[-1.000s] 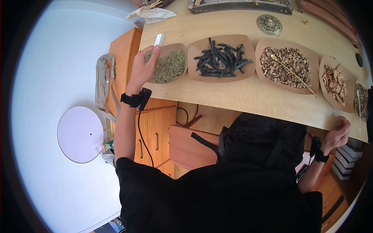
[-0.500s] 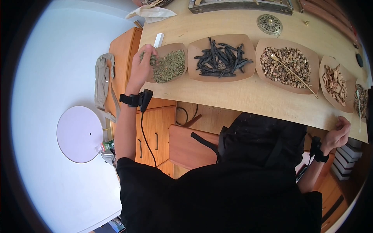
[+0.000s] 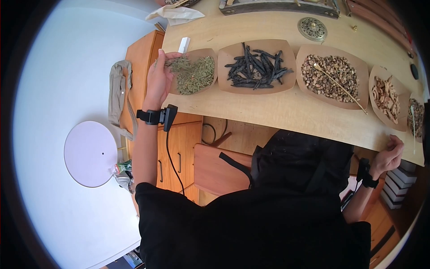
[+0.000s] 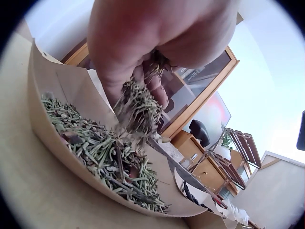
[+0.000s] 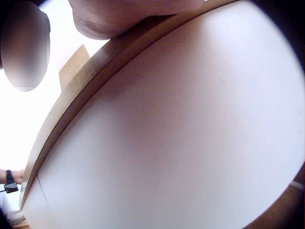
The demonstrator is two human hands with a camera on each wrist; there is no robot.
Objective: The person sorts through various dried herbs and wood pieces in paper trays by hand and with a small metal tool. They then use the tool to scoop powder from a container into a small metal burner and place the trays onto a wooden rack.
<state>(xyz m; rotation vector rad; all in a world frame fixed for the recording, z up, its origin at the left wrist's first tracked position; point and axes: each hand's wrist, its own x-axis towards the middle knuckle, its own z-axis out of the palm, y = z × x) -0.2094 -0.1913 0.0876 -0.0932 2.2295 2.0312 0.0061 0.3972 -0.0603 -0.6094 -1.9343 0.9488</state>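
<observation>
My left hand (image 3: 159, 80) is over the left end of a brown paper tray (image 3: 215, 67) filled with dried green needle-like herb (image 3: 195, 76). Its thumb points up and away from the other fingers. A loose clump of the herb (image 4: 139, 109) spills off the fingers toward the tray in the left wrist view, blurred at its lower end. Over at the desk's right front edge, my right hand (image 3: 389, 154) rests with loosely curled fingers and holds nothing. Only part of that right hand (image 5: 128, 14) shows at the top of the right wrist view.
Beside the herb stand paper trays of black pods (image 3: 255, 67), brown chopped pieces (image 3: 329, 78) with a thin scoop (image 3: 340, 87), and pale slices (image 3: 386, 96). A white block (image 3: 184, 45) lies behind the herb tray. Farther back are a round metal lid (image 3: 312, 29) and a wooden tray (image 3: 280, 8).
My left hand has rolled from back-up to palm-sideways, its thumb lifting and fingers spreading, and herb now falls from it. The right hand stays in place.
</observation>
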